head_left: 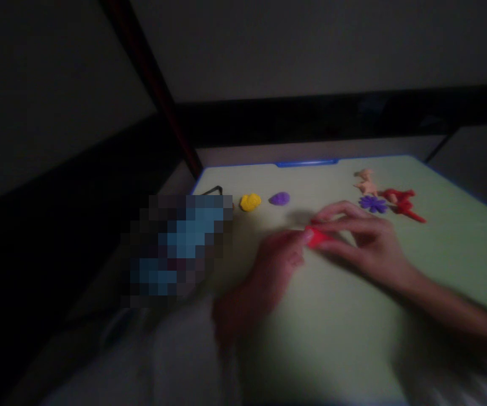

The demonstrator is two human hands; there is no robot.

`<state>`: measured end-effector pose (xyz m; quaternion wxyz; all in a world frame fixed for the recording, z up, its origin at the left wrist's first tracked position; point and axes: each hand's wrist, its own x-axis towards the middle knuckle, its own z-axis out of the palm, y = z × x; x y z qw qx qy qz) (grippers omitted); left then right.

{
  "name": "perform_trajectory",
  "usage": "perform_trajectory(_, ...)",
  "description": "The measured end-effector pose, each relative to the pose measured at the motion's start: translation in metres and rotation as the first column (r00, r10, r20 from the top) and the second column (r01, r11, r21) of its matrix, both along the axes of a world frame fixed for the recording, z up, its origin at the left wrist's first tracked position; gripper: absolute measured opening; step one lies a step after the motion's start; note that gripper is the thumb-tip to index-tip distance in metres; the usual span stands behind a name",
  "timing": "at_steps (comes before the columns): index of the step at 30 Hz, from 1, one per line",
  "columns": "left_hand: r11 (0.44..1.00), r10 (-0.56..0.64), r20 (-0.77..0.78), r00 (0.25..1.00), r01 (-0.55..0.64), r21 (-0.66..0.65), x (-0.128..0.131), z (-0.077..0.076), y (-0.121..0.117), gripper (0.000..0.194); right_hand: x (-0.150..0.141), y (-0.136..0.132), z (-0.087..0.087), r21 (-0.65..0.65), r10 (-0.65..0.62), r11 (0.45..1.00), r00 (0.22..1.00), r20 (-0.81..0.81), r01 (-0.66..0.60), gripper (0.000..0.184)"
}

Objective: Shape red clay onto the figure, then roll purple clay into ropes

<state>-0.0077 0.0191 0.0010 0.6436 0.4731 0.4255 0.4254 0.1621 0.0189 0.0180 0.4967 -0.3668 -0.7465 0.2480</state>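
Observation:
My left hand (275, 265) and my right hand (364, 239) meet over a pale green board (438, 265). Both pinch a small red lump of clay (318, 237) between their fingertips. The picture is dim and blurred, so the finger detail is soft. Beyond the hands lie a yellow clay lump (250, 202) and a purple clay lump (279, 198). At the far right are a purple clay flower (372, 203), a red clay figure (402, 203) and a pale orange clay figure (366, 181).
The board has a blue rim with a blue handle (306, 163) at its far edge. A dark red pole (154, 84) slants up from the board's far left corner. A pixelated blue patch (180, 242) covers the left side. Dark surroundings lie to the left.

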Motion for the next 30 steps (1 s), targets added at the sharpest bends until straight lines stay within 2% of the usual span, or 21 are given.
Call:
perform_trajectory(3,1.0,-0.003,0.007,1.0,0.003,-0.015,0.0,0.003,-0.001,0.023,-0.001,0.0,0.001,-0.009,-0.017,1.0,1.0,0.003,0.017,0.021)
perform_trajectory(7,1.0,-0.002,0.041,0.999,0.002,-0.012,0.0,-0.002,0.0,0.02,-0.002,-0.001,0.002,-0.017,-0.051,0.999,0.999,0.013,0.051,0.019)
perform_trajectory(12,1.0,-0.005,0.037,0.999,0.004,0.026,-0.002,-0.005,0.0,0.031,-0.002,-0.002,0.002,0.003,-0.061,0.998,0.997,0.047,0.061,0.019)
perform_trajectory(16,0.999,-0.002,0.028,1.0,0.001,0.044,-0.001,-0.005,-0.001,0.021,-0.002,-0.003,0.003,0.03,-0.055,0.998,0.994,0.099,0.052,0.019)
perform_trajectory(23,0.996,0.048,0.049,0.998,-0.051,0.07,0.001,-0.008,0.0,0.022,-0.004,-0.002,0.003,0.03,-0.072,0.997,0.994,0.088,0.069,0.023)
perform_trajectory(26,0.998,0.03,0.065,0.997,-0.034,0.056,0.0,-0.007,0.0,0.02,-0.004,-0.002,0.002,0.028,-0.066,0.998,0.995,0.072,0.064,0.023)
perform_trajectory(30,0.999,0.042,0.021,0.999,-0.043,0.034,-0.002,-0.005,0.0,0.021,-0.002,-0.003,0.003,0.037,-0.044,0.999,0.994,0.104,0.04,0.023)
